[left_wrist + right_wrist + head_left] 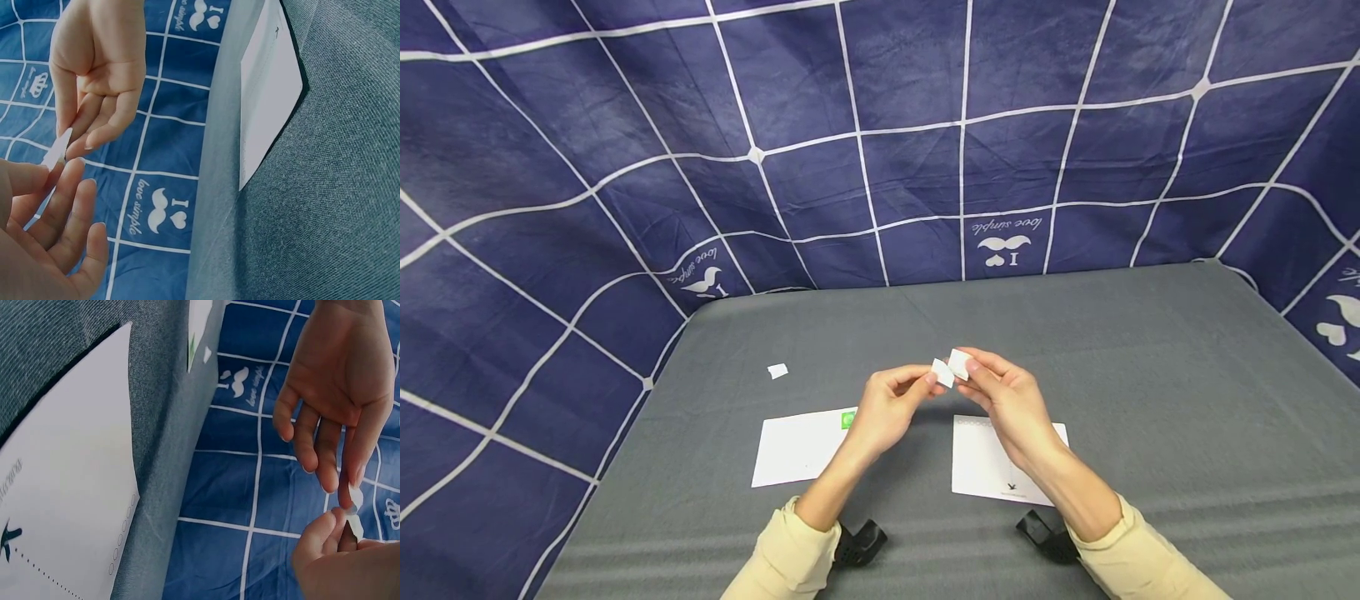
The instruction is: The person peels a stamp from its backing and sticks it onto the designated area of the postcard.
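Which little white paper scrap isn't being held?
The far-left scrap, lying on the gray cloth; the left hand pinches one scrap, the right hand another scrap.

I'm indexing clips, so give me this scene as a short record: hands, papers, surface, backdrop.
Left hand: pinches a small white piece
Right hand: pinches another small white piece, close to the first
Loose scrap: white, beyond the left sheet
Left sheet: white, green mark, partly hidden
Right sheet: white, small black mark, partly hidden
Surface: grey cloth
Backdrop: blue cloth with white grid lines
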Available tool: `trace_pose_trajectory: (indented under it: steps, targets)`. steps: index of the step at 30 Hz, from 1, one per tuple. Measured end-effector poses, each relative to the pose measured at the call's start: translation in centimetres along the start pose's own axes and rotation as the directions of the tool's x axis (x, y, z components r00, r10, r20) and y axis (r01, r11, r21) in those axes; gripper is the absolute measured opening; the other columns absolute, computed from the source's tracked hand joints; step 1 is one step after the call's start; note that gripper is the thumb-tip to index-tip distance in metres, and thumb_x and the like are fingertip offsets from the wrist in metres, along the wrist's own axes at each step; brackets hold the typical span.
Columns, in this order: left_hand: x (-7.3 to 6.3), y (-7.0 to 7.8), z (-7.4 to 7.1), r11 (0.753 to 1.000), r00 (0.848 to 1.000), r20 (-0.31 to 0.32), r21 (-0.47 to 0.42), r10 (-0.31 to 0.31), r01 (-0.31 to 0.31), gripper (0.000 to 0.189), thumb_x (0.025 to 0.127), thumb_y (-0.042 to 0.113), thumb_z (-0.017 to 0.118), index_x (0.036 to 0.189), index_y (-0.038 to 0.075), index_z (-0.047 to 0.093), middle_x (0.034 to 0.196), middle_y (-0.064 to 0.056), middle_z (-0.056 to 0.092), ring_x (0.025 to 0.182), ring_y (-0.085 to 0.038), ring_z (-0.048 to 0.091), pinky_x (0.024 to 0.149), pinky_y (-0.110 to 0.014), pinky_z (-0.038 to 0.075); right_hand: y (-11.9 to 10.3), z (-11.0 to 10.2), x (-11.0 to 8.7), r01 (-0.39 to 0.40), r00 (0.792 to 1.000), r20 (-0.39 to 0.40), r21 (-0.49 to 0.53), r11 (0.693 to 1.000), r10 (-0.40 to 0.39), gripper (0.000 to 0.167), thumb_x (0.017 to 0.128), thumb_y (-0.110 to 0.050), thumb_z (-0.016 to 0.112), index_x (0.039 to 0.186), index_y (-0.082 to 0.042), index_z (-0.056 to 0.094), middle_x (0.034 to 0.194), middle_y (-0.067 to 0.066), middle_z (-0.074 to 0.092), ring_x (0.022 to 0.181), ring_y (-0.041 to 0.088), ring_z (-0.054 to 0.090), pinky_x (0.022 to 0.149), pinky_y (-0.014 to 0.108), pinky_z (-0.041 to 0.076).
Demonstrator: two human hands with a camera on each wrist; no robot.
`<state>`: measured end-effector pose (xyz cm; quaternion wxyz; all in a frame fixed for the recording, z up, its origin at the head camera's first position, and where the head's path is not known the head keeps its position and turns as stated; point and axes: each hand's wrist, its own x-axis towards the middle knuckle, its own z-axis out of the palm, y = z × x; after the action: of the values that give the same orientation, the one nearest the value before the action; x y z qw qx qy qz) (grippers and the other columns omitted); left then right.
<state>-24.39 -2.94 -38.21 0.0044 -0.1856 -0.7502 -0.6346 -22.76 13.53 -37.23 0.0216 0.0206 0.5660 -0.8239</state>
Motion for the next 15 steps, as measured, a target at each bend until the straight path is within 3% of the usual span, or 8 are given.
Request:
trace_pose_trajectory:
  steps: [15]
  targets:
    - [0.02, 0.11, 0.02, 0.999, 1.000, 0.009, -0.018, -0.028, 0.028, 0.018, 0.093, 0.004, 0.060, 0.103, -0.007, 0.069, 0.085, -0.017, 0.069, 0.087, -0.037, 0.066, 0.078, -0.028, 0.052, -0.01, -0.17, 0.11, 0.008, 1.000, -0.002, 0.010, 1.000, -0.008, 0.034, 0.098, -0.001, 0.049, 0.128, 0.017, 0.046, 0.110, 0.009, 0.062, 0.095, 0.010, 0.062, 0.088, 0.027, 0.048]
